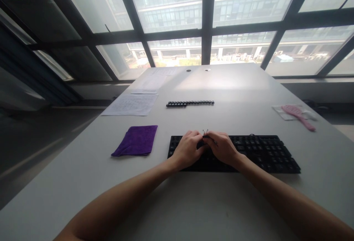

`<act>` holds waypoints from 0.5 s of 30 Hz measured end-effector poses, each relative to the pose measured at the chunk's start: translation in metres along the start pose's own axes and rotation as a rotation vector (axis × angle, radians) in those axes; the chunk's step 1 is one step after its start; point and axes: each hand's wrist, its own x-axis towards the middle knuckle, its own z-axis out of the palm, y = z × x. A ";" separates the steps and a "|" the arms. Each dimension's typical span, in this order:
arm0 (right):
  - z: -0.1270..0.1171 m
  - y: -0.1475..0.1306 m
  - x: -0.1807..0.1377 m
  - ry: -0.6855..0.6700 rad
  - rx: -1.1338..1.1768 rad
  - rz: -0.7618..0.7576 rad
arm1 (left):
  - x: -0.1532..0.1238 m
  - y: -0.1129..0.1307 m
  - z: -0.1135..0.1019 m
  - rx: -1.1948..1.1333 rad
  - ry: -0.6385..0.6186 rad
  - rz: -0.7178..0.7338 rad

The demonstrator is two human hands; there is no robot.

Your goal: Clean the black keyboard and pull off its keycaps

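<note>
A black keyboard (265,152) lies on the white table in front of me. My left hand (188,147) and my right hand (222,147) meet over its upper left part, fingers closed. Between their fingertips is a small keycap puller (205,132), its thin wire prongs sticking up and its dark body mostly hidden. Whether a keycap is on it, I cannot tell. Loose black keycaps (190,103) stand in two rows beyond the keyboard. My hands cover many of the keys beneath them.
Left of the keyboard lies a folded purple cloth (135,140). Printed sheets of paper (131,104) rest farther back on the left. A pink hairbrush (297,115) lies on a clear bag at the right. Large windows (171,5) rise behind the table (235,86).
</note>
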 end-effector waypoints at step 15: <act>0.001 -0.003 0.003 0.128 0.129 0.075 | 0.000 -0.003 0.000 -0.177 0.079 -0.006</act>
